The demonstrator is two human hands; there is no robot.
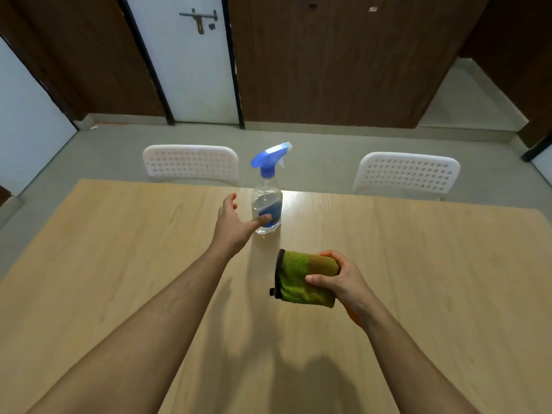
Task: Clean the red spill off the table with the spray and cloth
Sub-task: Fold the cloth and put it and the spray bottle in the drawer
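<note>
A clear spray bottle (pixel 268 201) with a blue trigger head and blue label stands upright on the wooden table (pixel 119 249) near its far edge. My left hand (pixel 236 224) is spread open just left of the bottle, its thumb in front of the bottle's base; the fingers are not wrapped around it. My right hand (pixel 340 279) holds a folded green cloth (pixel 298 279) with a dark edge above the table's middle, thumb on the near side and fingers over the top. A small orange-red patch (pixel 352 316) shows under my right wrist, mostly hidden.
Two white perforated chairs (pixel 191 164) (pixel 407 173) stand behind the table's far edge. Beyond them is grey floor, brown wall panels and a white door (pixel 191 70).
</note>
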